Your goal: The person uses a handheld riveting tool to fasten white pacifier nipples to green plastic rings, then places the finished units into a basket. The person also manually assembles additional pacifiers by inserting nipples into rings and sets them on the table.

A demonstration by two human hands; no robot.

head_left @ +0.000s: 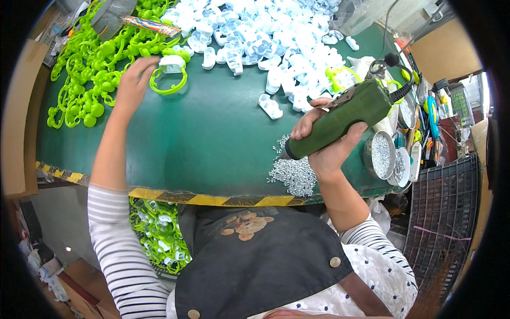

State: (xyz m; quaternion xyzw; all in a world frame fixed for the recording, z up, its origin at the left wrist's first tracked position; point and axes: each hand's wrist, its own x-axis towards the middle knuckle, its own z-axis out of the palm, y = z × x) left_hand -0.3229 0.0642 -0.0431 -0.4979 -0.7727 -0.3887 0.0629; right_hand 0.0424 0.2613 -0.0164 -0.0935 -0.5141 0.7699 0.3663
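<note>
My right hand [332, 143] is wrapped around a dark green electric screwdriver [345, 117]. The driver is tilted, its lower end pointing down-left into a pile of small silver screws [295, 175] near the table's front edge. My left hand [137, 80] is at the upper left with its fingers stretched out, their tips at the edge of a white plastic housing [171, 64]. That housing sits on a bright green plastic ring [170, 90] lying on the table. Whether the fingertips touch it I cannot tell.
Loose green plastic parts [85, 85] are heaped at the left, and white housings [249, 32] at the back. Metal bowls of screws [381, 154] stand at the right. A basket of green-and-white assemblies [159, 234] is below the striped table edge [212, 200].
</note>
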